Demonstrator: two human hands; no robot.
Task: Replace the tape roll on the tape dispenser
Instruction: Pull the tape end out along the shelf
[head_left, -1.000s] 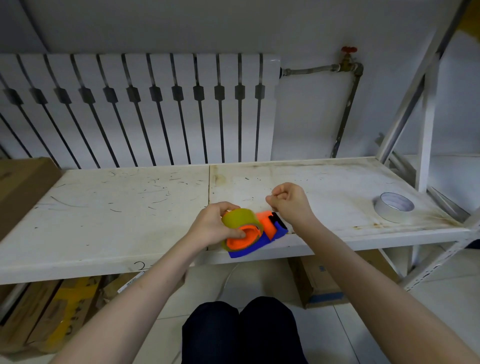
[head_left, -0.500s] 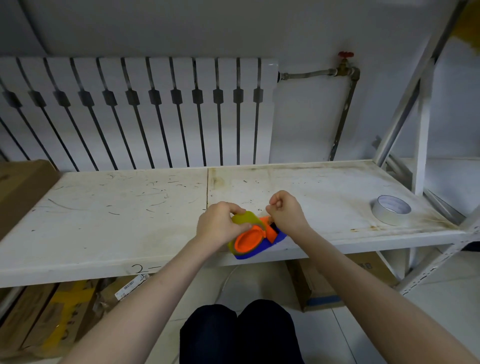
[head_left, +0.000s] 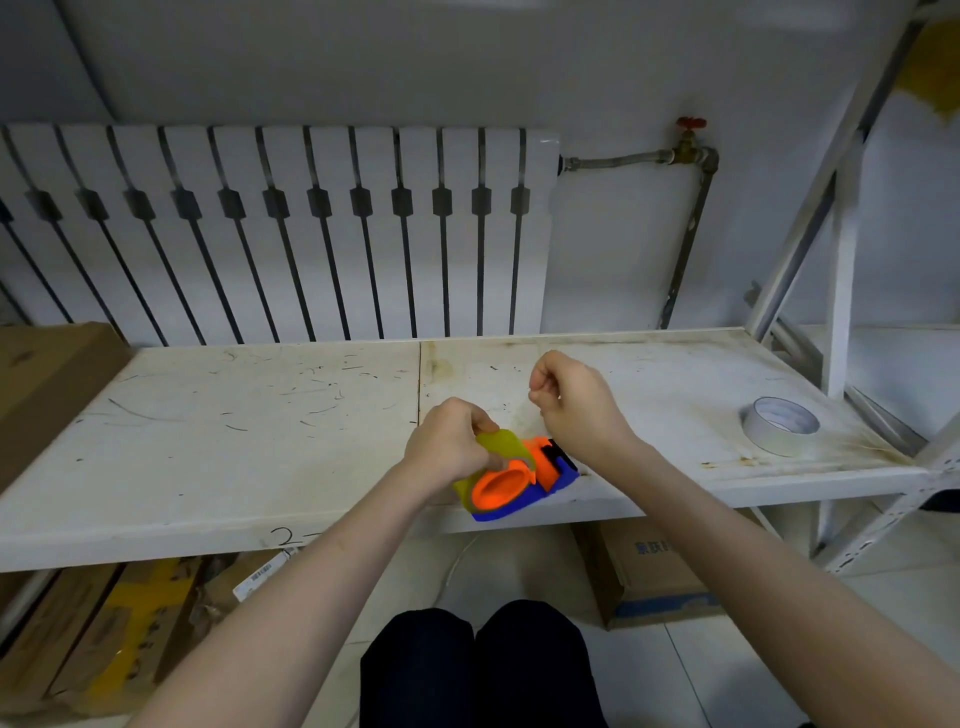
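Note:
A tape dispenser (head_left: 540, 486) with a blue base and an orange hub lies at the front edge of the white shelf board (head_left: 208, 447). A yellow-green tape roll (head_left: 501, 446) sits around the hub, tilted. My left hand (head_left: 447, 447) grips this roll and the dispenser from the left. My right hand (head_left: 571, 405) hovers just above and to the right of the dispenser, fingers pinched into a fist; I see nothing held in it. A second, silver-white tape roll (head_left: 781, 427) lies flat at the right end of the shelf.
A white radiator (head_left: 280, 234) and a pipe with a red valve (head_left: 690, 136) stand behind the shelf. A slanted shelf upright (head_left: 810, 208) rises at the right. A cardboard box (head_left: 47, 384) sits at the left end, with more boxes (head_left: 654, 577) on the floor below.
My right hand dipped to the dispenser's front, then rose up and back again. My left hand shifted its grip on the roll, which is now more tilted.

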